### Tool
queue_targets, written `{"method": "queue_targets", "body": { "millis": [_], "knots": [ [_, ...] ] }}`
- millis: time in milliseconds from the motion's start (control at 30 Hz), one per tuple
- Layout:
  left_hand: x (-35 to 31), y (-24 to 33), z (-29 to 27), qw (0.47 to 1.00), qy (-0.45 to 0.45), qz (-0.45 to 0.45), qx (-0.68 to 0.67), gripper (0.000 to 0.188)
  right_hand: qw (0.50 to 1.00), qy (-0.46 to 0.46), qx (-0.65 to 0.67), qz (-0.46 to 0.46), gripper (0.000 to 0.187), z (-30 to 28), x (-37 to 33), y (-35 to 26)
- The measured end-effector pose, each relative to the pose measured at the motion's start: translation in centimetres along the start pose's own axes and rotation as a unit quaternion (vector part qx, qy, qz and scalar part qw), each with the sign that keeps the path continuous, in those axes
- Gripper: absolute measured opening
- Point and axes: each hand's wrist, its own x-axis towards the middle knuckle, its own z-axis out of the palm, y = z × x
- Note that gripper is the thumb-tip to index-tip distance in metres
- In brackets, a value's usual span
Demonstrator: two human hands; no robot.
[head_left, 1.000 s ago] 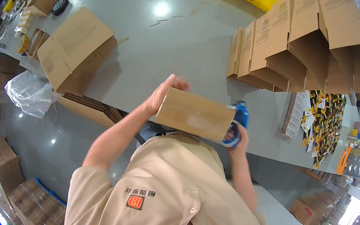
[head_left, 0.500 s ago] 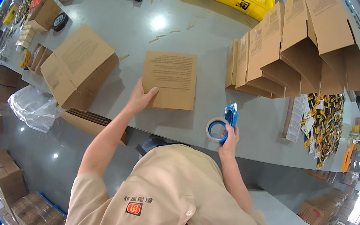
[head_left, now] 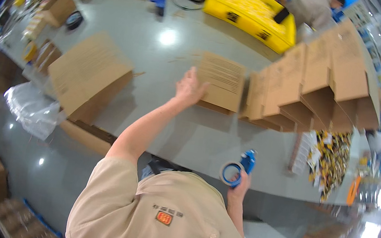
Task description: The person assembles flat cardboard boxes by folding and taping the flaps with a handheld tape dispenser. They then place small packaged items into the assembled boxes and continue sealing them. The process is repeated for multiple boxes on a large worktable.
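Note:
My left hand (head_left: 190, 88) is stretched out flat, fingers apart, against the left side of a small brown cardboard box (head_left: 221, 82). Printed lines cover the box's upper face, and it stands just left of a row of taller cardboard boxes (head_left: 297, 85). Low on the right, near the table's front edge, my right hand (head_left: 240, 187) is closed round a blue tape dispenser (head_left: 248, 161) carrying a roll of tape. Part of its grip is hidden behind the fingers.
On the left a larger carton (head_left: 87, 73) lies tilted by a clear plastic bag (head_left: 33, 109). Yellow bins (head_left: 247, 27) line the table's far side. Small black-and-yellow packets (head_left: 330, 163) are heaped at right. Another person (head_left: 313, 9) is at the far right.
My left hand has pushed the small box right and away, up beside the row of boxes. The right hand keeps the tape dispenser. The whole view has shifted.

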Motion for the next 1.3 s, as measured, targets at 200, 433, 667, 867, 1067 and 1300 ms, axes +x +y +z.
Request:
{"method": "queue_targets", "body": {
  "millis": [200,433,667,867,1067,1300],
  "knots": [
    [-7.1,-4.4,-17.4,0.942,0.089,0.030,0.323,0.093,0.999,0.016,-0.029,-0.013,0.035,-0.8,-1.2,0.3],
    [-15.1,-10.8,-31.8,0.895,-0.034,-0.176,0.409,0.075,0.983,-0.111,-0.147,-0.023,0.062,4.8,-0.6,1.6],
    [-15.1,-13.7,-34.8,0.956,0.007,-0.103,0.276,0.046,0.932,-0.246,-0.257,-0.071,0.068,9.2,-1.3,2.3],
    [-17.3,-13.4,-33.4,0.930,0.004,-0.020,0.368,0.065,0.934,-0.224,-0.266,-0.080,0.062,8.7,-2.2,3.3],
    [-17.1,-14.7,-34.5,0.940,-0.015,-0.017,0.340,0.045,0.939,-0.208,-0.259,-0.085,0.057,7.7,-2.0,4.3],
    [-16.8,-12.3,-33.9,0.877,0.057,0.098,0.468,0.016,0.936,-0.217,-0.263,-0.087,0.065,8.1,-3.9,3.8]
  ]
}}
